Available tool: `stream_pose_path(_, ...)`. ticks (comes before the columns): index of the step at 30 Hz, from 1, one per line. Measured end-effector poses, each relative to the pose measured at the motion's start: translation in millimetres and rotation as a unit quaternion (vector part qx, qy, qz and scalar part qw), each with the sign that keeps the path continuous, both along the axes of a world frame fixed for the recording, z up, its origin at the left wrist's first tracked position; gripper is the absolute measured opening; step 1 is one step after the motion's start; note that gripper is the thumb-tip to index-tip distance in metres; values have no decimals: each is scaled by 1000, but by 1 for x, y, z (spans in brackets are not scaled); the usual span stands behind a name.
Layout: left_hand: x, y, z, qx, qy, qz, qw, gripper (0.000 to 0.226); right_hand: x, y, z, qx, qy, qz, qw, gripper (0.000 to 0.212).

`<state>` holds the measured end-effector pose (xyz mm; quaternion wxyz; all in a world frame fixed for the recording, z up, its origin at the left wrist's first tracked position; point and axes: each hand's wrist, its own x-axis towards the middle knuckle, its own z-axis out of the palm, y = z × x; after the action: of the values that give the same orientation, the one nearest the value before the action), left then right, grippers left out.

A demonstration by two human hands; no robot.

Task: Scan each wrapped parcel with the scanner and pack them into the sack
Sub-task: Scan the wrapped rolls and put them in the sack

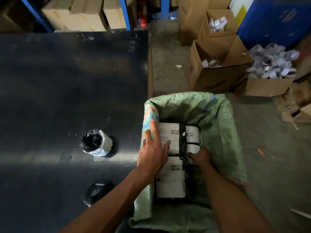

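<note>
One wrapped parcel (96,143) is not packed yet. It sits alone on the black table (58,81), well apart from my fingers, out past the back of my left hand (152,155). It looks like a short roll, and its open dark end points up at me, so I think its long way runs slanting up from the table, though the view is dim there.

My left hand is the nearer one to it. Its fingers (154,130) are straight and spread, resting flat on a white labelled parcel (169,137) inside the green sack (217,118). They hold nothing.

My right hand (200,157) is deeper in the sack, farther from the lone roll. Its fingers curl down around a small roll parcel (193,147), and I think they grip it.

The scanner (97,190) lies on the table below my left wrist, nearer to me than the lone roll. Boxes (217,76) stand beyond the sack.
</note>
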<state>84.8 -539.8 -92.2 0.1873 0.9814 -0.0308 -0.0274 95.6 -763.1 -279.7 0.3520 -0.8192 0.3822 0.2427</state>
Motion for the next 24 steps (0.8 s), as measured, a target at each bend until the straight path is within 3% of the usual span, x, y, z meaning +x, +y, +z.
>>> stream_pose_path(5,-1,9,10,-99,64,9,993,87,-5,-2,31,11,-10,12,1000,58)
stream_pose_path(11,2,44,35,-199,176,-35,963,85,-11,20,98,16,-94,-23,995,55)
stream_pose_path(19,32,175,51,-139,109,-142,974,80,-20,97,208,25,-281,-14,959,71)
stream_pose_path(24,51,251,52,-80,136,-201,967,84,-50,192,254,-42,-361,92,927,46)
